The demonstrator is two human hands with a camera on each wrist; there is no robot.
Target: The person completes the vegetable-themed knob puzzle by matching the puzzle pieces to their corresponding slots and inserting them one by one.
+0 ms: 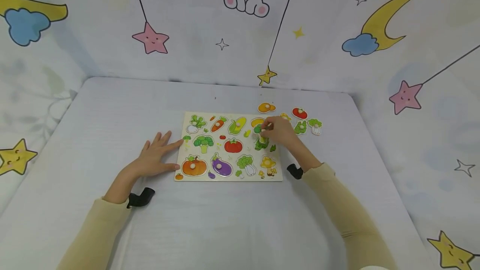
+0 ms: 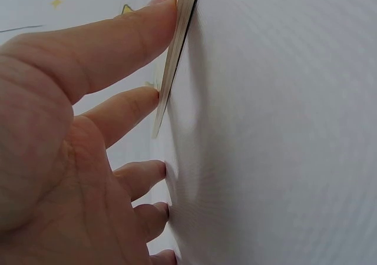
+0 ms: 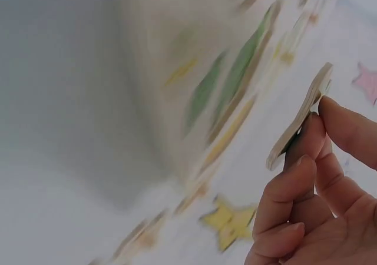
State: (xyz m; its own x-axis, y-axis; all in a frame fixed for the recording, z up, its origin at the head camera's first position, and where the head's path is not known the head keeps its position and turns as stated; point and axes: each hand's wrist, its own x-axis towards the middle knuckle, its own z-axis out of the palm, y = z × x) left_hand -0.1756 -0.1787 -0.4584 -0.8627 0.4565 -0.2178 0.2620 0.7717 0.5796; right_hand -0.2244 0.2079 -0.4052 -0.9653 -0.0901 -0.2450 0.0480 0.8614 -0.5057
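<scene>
A wooden vegetable puzzle board (image 1: 234,178) lies flat on the table. My left hand (image 1: 155,155) is at its left side with the fingers spread; in the left wrist view the thumb (image 2: 112,50) and index fingertip meet the board's edge (image 2: 172,70), while the other fingertips rest on the tablecloth. My right hand (image 1: 281,131) is over the board's right part, pinching a small broccoli puzzle piece (image 1: 257,128) between thumb and fingers. The right wrist view shows this piece (image 3: 299,121) edge-on, tilted and raised above the board, its printed face mostly hidden.
Loose pieces lie beyond and right of the board: a potato-like piece (image 1: 266,107), a tomato (image 1: 299,113), a mushroom (image 1: 285,116), a green leafy piece (image 1: 300,128) and a bok choy (image 1: 315,126). A cartoon-printed cloth wall (image 1: 187,61) stands behind the white table (image 1: 202,220).
</scene>
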